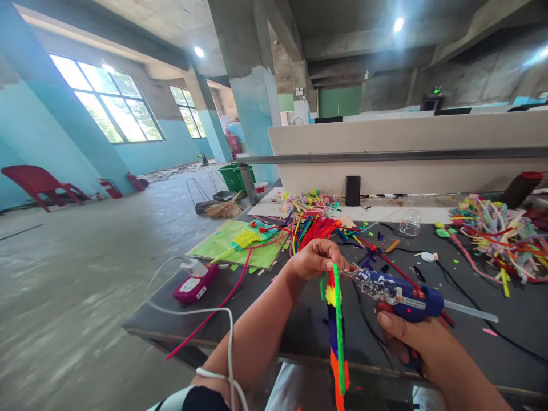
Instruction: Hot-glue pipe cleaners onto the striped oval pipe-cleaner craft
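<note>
My left hand (317, 258) pinches the top of a strip of colourful pipe cleaners (338, 319), which hangs down past the table edge. A bright green pipe cleaner runs along its front, with red, yellow, dark blue and orange sections behind. My right hand (406, 337) is wrapped round the handle of a blue hot glue gun (396, 294). Its nozzle points left and reaches close to the left fingertips; whether it touches the strip I cannot tell. A clear glue stick (471, 311) sticks out of the gun's back end.
Red pipe cleaners (319, 228) are heaped behind my hands. A tangled pile (488, 228) lies at right, near a clear jar (410, 222). A phone (353, 190) leans on the partition. A pink power strip (196, 283) with a white cable and a green mat (231, 245) are at left.
</note>
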A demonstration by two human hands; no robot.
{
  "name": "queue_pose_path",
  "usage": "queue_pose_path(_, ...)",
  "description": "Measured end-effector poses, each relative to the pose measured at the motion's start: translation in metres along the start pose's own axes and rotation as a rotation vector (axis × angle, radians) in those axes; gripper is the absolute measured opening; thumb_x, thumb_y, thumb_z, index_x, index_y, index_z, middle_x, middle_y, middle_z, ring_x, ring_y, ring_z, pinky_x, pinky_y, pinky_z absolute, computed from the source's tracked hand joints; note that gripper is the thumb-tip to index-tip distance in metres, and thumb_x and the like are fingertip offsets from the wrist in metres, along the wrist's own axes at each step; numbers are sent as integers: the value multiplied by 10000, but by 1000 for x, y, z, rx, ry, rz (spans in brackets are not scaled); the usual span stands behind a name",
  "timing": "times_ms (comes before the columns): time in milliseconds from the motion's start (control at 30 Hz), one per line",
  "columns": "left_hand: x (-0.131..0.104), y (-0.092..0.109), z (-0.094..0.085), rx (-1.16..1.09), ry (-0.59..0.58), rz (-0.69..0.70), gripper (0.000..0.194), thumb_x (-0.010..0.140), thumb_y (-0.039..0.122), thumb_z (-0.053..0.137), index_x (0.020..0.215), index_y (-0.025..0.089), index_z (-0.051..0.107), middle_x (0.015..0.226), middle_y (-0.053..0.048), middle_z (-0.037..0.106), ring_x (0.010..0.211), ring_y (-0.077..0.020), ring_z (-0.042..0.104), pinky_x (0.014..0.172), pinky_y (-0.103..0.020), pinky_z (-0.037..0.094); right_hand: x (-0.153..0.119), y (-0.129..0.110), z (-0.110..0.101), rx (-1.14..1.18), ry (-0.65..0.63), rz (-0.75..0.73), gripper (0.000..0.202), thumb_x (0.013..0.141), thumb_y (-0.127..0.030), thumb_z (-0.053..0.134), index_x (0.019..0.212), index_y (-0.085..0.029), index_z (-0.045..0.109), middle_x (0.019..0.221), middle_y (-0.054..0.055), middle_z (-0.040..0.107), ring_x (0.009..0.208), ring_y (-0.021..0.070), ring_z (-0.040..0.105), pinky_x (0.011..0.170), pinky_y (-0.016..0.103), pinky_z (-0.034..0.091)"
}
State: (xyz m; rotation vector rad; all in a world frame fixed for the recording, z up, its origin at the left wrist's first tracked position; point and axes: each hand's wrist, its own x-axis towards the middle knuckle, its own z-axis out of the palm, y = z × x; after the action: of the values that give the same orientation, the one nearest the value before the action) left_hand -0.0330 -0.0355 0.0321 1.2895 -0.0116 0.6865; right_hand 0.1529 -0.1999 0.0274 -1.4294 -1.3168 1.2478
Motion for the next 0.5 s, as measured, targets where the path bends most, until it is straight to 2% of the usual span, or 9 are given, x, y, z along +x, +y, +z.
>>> queue_pose_path(200, 0, 0, 1, -13, -17, 23, 314, 589, 367, 841, 635, 135, 635, 545, -31, 605, 639, -205, 640, 818, -460, 486, 2, -2, 2, 46, -61, 25, 571, 616, -746, 630, 531, -199, 490, 375, -43, 410, 393, 92, 366, 447, 257, 253)
queue_pose_path(367, 0, 1, 1, -36, -63, 40, 255, 630, 332, 819, 673, 146, 651, 573, -39, 628, 660, -206, 643, 825, -467, 479, 1, 2, 4, 33, -110, 45, 590, 629, -754, 609, 496, -196, 472, 364, -41, 393, 381, 92, 372, 439, 253, 247)
queue_pose_path(500, 1, 1, -1, -29, -51, 45, 275, 626, 345, 823, 664, 146, 637, 574, -38, 629, 649, -202, 641, 845, -483, 468, -2, 3, 4, 9, -174, 3, 643, 634, -789, 573, 440, -192, 436, 348, -37, 371, 374, 84, 364, 447, 250, 257)
